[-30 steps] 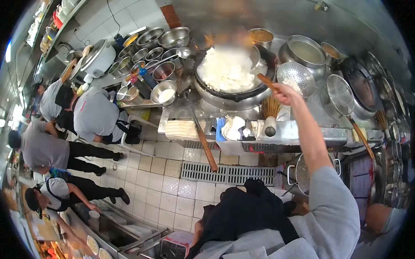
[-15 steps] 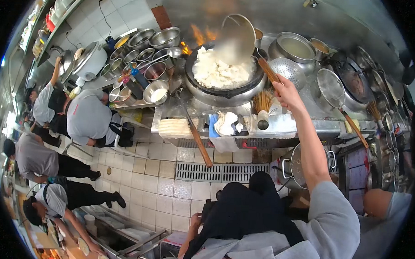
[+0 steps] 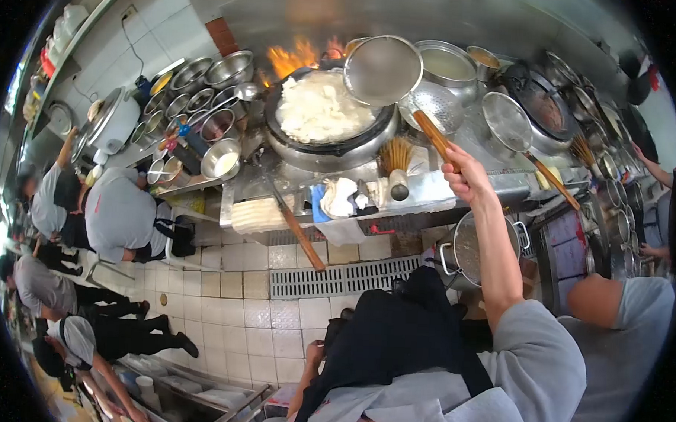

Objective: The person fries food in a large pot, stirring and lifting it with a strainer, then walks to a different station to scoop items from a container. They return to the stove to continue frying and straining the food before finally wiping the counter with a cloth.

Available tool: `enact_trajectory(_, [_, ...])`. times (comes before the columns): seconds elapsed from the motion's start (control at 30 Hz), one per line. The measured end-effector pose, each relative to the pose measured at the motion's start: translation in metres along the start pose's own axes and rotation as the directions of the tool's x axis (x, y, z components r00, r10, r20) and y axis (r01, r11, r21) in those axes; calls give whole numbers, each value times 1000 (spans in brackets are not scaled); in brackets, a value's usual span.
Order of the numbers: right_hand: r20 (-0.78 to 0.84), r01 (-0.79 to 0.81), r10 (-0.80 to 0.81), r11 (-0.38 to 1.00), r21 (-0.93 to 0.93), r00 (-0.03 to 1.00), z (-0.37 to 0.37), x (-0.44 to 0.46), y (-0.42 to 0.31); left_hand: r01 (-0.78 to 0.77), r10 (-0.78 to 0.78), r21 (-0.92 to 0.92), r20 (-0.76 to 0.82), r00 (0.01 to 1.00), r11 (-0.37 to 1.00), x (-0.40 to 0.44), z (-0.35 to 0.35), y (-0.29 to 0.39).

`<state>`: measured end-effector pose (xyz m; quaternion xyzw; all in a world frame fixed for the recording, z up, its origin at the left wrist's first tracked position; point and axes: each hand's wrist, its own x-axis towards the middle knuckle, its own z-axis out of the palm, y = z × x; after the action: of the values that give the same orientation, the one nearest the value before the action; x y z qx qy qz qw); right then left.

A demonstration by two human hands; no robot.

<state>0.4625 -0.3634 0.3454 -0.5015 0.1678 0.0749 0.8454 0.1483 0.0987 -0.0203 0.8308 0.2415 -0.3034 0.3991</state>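
Observation:
My right hand (image 3: 466, 174) is closed on the wooden handle of a round strainer (image 3: 383, 70), which is raised at the right side of the wok. White food (image 3: 325, 106) is heaped in the large black wok (image 3: 370, 132). Flames (image 3: 291, 57) rise behind the wok's left rear edge. My left hand (image 3: 316, 351) hangs low beside my dark apron, near a dark object; its fingers are small and partly hidden, so its grip is unclear. A bamboo brush (image 3: 396, 157) stands on the stove front, below the strainer's handle.
A long wooden-handled tool (image 3: 296, 232) juts over the counter's front edge. Metal bowls (image 3: 230, 69) stand at the left, a perforated ladle (image 3: 433, 109) and a second strainer (image 3: 507, 122) at the right. A pot (image 3: 471, 249) is below. Several people are at the left, others at the right.
The strainer has risen out of the wok and moved to its right side. My right hand has lowered slightly. The flames have grown, and the view has shifted.

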Motion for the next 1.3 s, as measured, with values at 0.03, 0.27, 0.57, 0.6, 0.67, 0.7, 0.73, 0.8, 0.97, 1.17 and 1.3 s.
enact_trajectory(0.03, [-29, 28, -28, 1000, -7, 999, -4, -8, 2, 36, -36, -14, 10, 999, 999, -4, -2, 5])
enact_trajectory(0.27, [-101, 264, -635, 454, -851, 766, -129, 73, 65, -114, 114, -19, 50, 992, 993, 17, 16, -51])
enact_trajectory(0.57, [-31, 379, -660, 468, -799, 750, -36, 57, 43, 35, -28, -171, 42, 999, 985, -21, -10, 26])
enact_trajectory(0.6, [-14, 398, -655, 476, -784, 755, -29, 72, 39, 48, -41, -166, 46, 998, 985, -27, -12, 32])
enact_trajectory(0.67, [33, 414, -638, 458, -786, 769, -11, 101, 28, 65, -58, -165, 47, 997, 984, -31, -15, 45])
enact_trajectory(0.7, [64, 413, -626, 431, -802, 777, -1, 114, 19, 51, -45, -174, 42, 998, 983, -31, -14, 44])
enact_trajectory(0.73, [107, 412, -612, 383, -827, 784, 14, 119, 8, 39, -33, -183, 37, 999, 982, -33, -13, 40])
enact_trajectory(0.8, [182, 415, -604, 271, -869, 776, 29, 142, -7, 91, -85, -141, 49, 995, 986, -37, -15, 43])
enact_trajectory(0.97, [96, 206, -235, 507, -837, 967, 26, 210, -31, 119, -123, -176, -10, 992, 977, -56, -11, 30])
enact_trajectory(1.17, [164, -206, 265, 929, -309, 950, 9, 238, -18, 50, -56, -62, -107, 993, 997, -41, 38, -67])
enact_trajectory(1.3, [194, -288, 308, 950, -123, 931, 2, 211, -15, -30, 13, -118, -141, 990, 993, -26, 53, -92])
